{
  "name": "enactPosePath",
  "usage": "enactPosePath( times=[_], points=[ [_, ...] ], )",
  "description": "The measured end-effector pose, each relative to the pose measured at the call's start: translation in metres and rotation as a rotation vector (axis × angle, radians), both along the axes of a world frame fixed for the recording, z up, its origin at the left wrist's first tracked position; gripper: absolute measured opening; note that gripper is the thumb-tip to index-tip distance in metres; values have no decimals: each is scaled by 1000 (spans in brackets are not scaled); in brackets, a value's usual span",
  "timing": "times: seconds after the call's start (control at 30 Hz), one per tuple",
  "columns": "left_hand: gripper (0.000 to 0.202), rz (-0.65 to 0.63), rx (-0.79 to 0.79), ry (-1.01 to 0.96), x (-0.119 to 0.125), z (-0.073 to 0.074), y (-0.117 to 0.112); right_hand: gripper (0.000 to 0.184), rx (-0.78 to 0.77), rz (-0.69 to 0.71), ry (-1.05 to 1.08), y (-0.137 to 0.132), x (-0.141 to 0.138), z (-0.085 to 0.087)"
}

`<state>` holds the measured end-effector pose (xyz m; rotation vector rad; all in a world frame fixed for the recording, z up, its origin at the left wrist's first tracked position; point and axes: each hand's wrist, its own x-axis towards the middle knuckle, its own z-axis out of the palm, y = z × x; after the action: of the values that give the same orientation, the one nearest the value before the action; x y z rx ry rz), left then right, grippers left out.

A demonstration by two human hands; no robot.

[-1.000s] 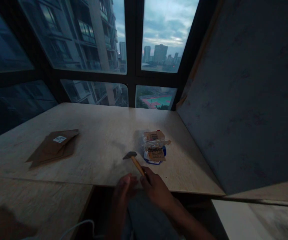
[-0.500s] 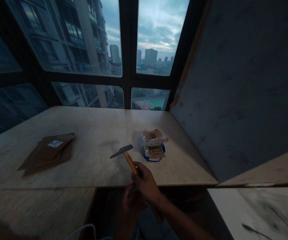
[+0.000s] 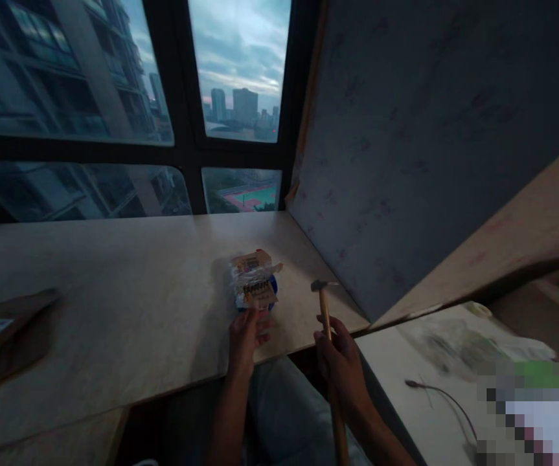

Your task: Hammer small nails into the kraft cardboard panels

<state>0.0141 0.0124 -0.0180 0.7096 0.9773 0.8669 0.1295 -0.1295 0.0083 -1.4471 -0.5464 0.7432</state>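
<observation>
My right hand (image 3: 341, 356) is wrapped round the wooden handle of a hammer (image 3: 325, 312). The hammer stands nearly upright with its dark metal head at the top, and the handle runs down past my wrist. Over the worktop, my left hand (image 3: 243, 340) reaches to the near edge of a small packet (image 3: 254, 275) of clear plastic, brown card and blue parts. Its fingers are apart and hold nothing; whether the fingertips touch the packet I cannot tell.
The packet rests on a pale wooden worktop (image 3: 128, 310). Brown paper envelopes (image 3: 11, 336) with a white label lie at the left. A grey patterned panel (image 3: 381, 162) rises on the right. Beyond it, a white surface (image 3: 390, 375) bears a dark cable (image 3: 434, 388) and plastic wrapping.
The view has turned to the right. My left hand has come away from the hammer and out to the packet. The right hand has moved right, tipping the hammer more upright.
</observation>
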Motion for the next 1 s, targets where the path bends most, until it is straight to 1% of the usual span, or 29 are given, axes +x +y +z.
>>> enactPosePath(
  times=[0.13, 0.23, 0.3, 0.4, 0.5, 0.63, 0.73, 0.8, 0.87, 0.93, 1.0],
  points=[
    [48, 38, -3, 26, 18, -2, 6, 50, -66, -104, -10, -26, 15, -19],
    [45, 71, 2, 52, 21, -4, 7, 52, -99, -157, 10, -39, 23, -29],
    [45, 81, 10, 75, 20, -6, 7, 53, -103, -161, 25, -44, 27, -33],
    [45, 65, 37, 95, 16, -7, 9, 53, -114, -177, 28, -48, 29, -35],
    [46, 69, 77, 102, 10, -4, 11, 55, -143, -187, 26, -50, 30, -33],
    [48, 77, 132, 72, 4, 8, 10, 61, -175, -152, 29, -52, 29, -31],
    [48, 78, 145, 38, 5, 19, 3, 63, -167, -140, 28, -54, 27, -29],
    [48, 52, 143, 14, 13, 25, -5, 61, -146, -156, 36, -54, 26, -26],
    [49, -3, 135, -16, 28, 27, -14, 60, -127, -185, 43, -54, 26, -21],
    [51, -64, 113, -48, 49, 22, -23, 60, -114, -203, 28, -55, 29, -14],
    [53, -111, 74, -80, 75, 12, -31, 62, -128, -195, -11, -57, 36, -6]
  ],
)
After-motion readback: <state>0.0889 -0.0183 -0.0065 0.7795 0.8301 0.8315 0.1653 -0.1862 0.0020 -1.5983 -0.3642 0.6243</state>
